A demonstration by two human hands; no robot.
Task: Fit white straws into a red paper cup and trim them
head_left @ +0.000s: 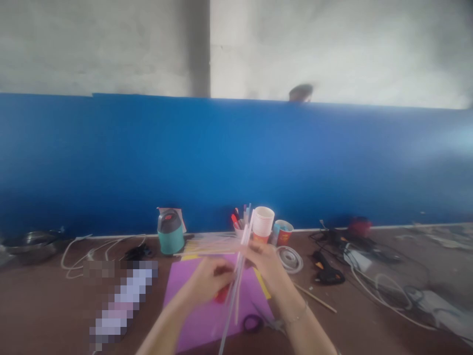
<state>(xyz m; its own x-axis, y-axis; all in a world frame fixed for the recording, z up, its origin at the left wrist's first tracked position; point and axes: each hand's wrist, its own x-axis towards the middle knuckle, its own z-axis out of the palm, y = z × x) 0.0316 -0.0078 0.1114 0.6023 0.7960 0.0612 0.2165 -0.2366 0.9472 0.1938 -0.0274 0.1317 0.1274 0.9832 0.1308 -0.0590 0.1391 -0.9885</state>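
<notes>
A bundle of long, thin, whitish straw-like sticks (pixel 240 276) stands at a slant in front of me, over a purple sheet (pixel 199 325). My right hand (pixel 263 264) grips the bundle near its upper part, fingers closed around it. My left hand (pixel 207 280) is beside the sticks, its fingers curled and touching or almost touching them; blur hides what they hold. A small red thing (pixel 221 295) shows just under the left fingers. Scissors (pixel 253 323) lie on the purple sheet below the hands. More thin sticks (pixel 210 244) lie behind it.
Behind stand a teal-and-grey container (pixel 170 236), a pen cup (pixel 239 230), stacked paper cups (pixel 263 222) and another cup (pixel 284 232). To the right are a white coil (pixel 289 259), a glue gun (pixel 327 270), a wooden stick (pixel 316 298) and cables. A blue partition (pixel 221 158) rises behind.
</notes>
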